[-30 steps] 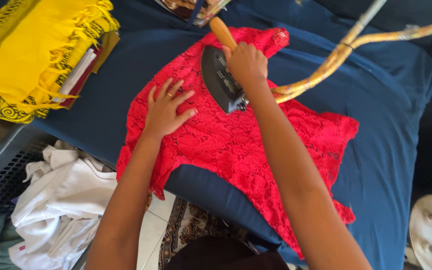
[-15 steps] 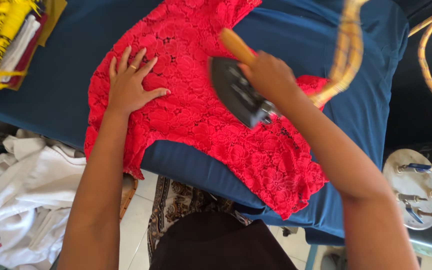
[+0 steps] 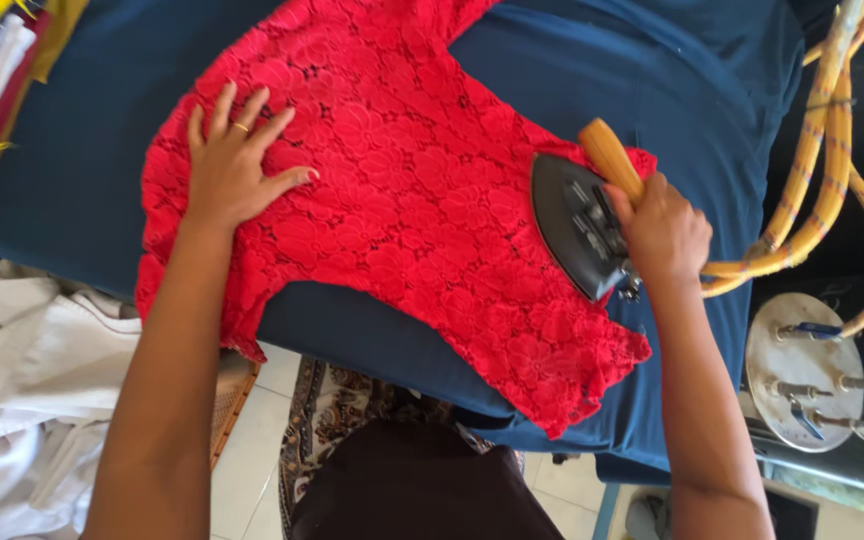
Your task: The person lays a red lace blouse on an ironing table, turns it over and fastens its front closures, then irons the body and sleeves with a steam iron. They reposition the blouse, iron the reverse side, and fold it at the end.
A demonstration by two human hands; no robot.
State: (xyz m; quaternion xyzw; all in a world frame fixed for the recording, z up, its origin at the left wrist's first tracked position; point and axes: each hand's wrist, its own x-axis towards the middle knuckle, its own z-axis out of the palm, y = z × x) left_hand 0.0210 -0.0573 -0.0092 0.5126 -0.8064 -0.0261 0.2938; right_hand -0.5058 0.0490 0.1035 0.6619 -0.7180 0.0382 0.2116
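Pressing step in hand. Right hand (image 3: 660,232) clamped on wooden handle of dark iron (image 3: 574,238), sole flat on red lace garment (image 3: 402,200) near right edge of blue ironing board (image 3: 72,190). Left hand (image 3: 230,170) open, fingers spread, flat on garment's left part. Next stroke likely calls for cloth held taut. No packages, labels or signs visible.

**Both arms reach up into the frame**

The left hand (image 3: 235,172) lies flat at upper left, fingers spread, a ring on one finger. The right hand (image 3: 662,232) at centre right is curled in a closed grip, wrist bent inward.
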